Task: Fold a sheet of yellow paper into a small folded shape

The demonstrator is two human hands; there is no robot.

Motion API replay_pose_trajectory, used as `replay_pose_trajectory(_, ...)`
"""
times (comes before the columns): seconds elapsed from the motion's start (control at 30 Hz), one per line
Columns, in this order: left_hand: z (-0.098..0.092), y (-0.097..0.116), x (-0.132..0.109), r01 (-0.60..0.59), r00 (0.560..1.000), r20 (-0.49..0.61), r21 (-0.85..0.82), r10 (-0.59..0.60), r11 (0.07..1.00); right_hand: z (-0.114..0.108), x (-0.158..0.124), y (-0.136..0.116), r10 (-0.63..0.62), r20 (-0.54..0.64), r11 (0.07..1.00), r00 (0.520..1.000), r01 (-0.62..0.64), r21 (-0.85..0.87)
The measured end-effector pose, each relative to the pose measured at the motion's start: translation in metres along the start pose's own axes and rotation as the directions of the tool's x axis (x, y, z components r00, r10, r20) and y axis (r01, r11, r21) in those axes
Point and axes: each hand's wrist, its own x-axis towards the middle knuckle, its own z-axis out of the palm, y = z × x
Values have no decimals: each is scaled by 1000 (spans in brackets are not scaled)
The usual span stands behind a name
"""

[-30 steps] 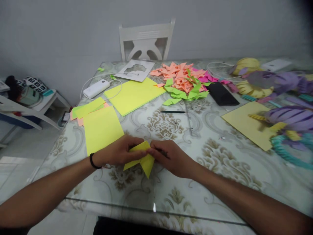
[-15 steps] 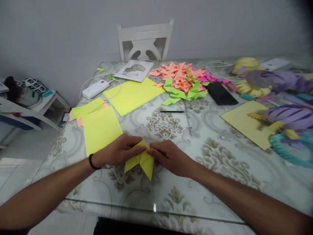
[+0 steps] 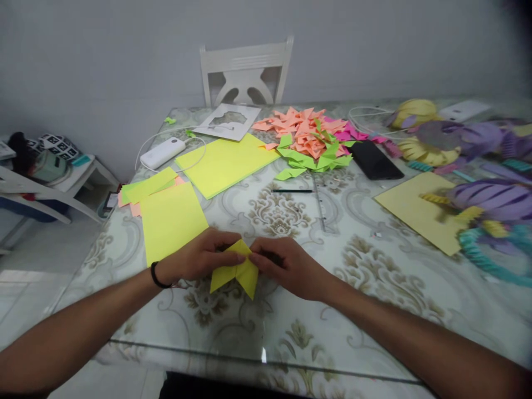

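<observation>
A folded yellow paper (image 3: 246, 277) with two pointed flaps facing me is held just above the table's near part. My left hand (image 3: 208, 254) pinches it from the left, thumb on top near the centre crease and fingers behind. From the other side, my right hand (image 3: 280, 263) grips its right edge between thumb and curled fingers. The fingertips under the paper are hidden. Just beyond my left hand lies a yellow paper sheet (image 3: 172, 219), partly covered by that hand.
A larger yellow sheet stack (image 3: 228, 163), a power bank (image 3: 162, 152) with cable, a pencil (image 3: 292, 191) and a ruler (image 3: 321, 205) lie beyond. Folded paper pieces (image 3: 307, 133) are heaped at the back, beside a phone (image 3: 377, 159). Purple paper crafts (image 3: 494, 199) stand right.
The right flap of the folded yellow paper has shifted slightly left and up. My right hand has moved a little left, closer to my left thumb.
</observation>
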Motion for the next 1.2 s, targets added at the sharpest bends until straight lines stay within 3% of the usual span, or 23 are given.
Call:
replay_pose_trajectory(0.13,1,1,1,-14,999,-39,93,18,996,-2,1,-1,0,-6,1000,1000,0,2)
replay_pose_trajectory(0.3,3,2,1,-10,1000,14,82,9,997,-1,0,-1,-8,33,1000,999,8,16)
replay_pose_trajectory(0.53,1,2,0,-20,999,-28,204,26,979,0,-1,0,-23,-65,1000,998,24,1)
replay_pose_trajectory(0.8,-2,4,-2,-82,984,171,179,51,980,3,-2,-4,-86,-29,996,996,86,-8)
replay_pose_trajectory(1.0,-1,3,0,-3,989,147,105,-12,994,1,-1,0,-30,-95,998,995,34,46)
replay_pose_trajectory(1.2,-4,-1,0,49,977,207,14,-51,999,2,-1,-2,17,-41,989,999,-10,147)
